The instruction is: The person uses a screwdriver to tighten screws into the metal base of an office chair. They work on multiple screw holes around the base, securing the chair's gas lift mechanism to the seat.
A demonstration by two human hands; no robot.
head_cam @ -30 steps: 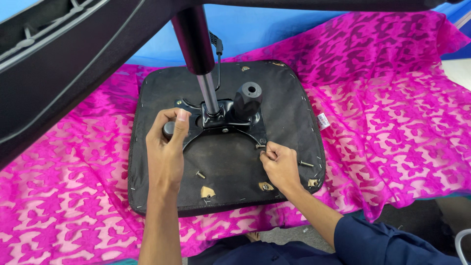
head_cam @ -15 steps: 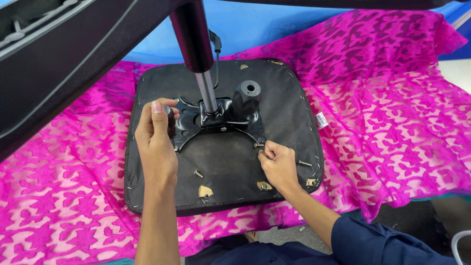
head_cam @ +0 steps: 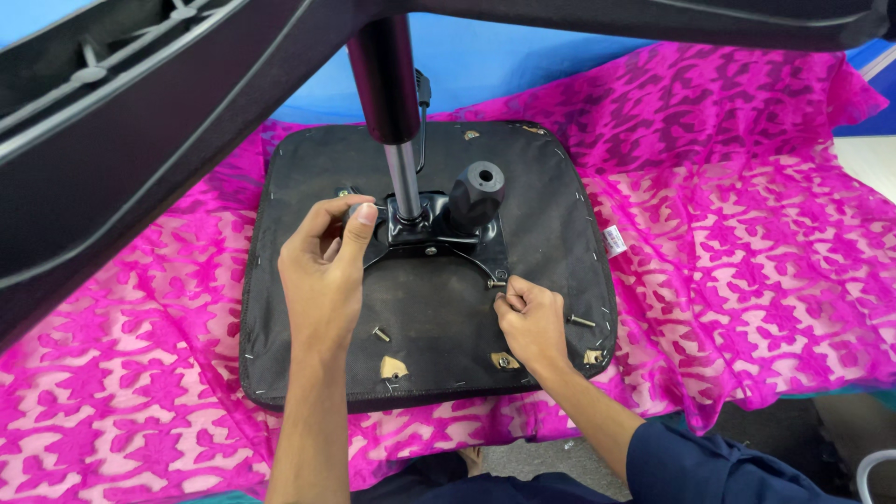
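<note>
seat: upturned black chair seat pan (head_cam: 551, 201) lies underside-up on pink patterned cloth (head_cam: 747, 252), centre of view, stapled fabric edges showing.
mechanism: black metal tilt plate (head_cam: 431, 245) sits on the middle of the seat; chrome gas-lift column (head_cam: 404, 182) rises from it into a black sleeve, going up out of view.
knob: black round tension knob (head_cam: 477, 194) stands just right of the column, hole in its top facing you.
base: black chair base legs (head_cam: 140, 140) cross the far and left part of view, above the seat.
left hand: your left hand (head_cam: 322, 280) is on the left arm of the plate, thumb and forefinger curled narrow around a small dark part there; what exactly they pinch I cannot tell.
right hand: your right hand (head_cam: 534, 322) is at the near right corner of the plate, fingers closed tight on a small bolt (head_cam: 496, 283) at the plate's hole; blue sleeve (head_cam: 709, 462) runs off near right.
loose hardware: one bolt (head_cam: 381, 333) lies on the seat near your left wrist; another bolt (head_cam: 581, 321) lies just right of your right hand.
tears: three small torn spots with tan material showing along the near edge of the seat, one at (head_cam: 393, 367).
surroundings: blue surface (head_cam: 523, 65) beyond the cloth, far side.
</note>
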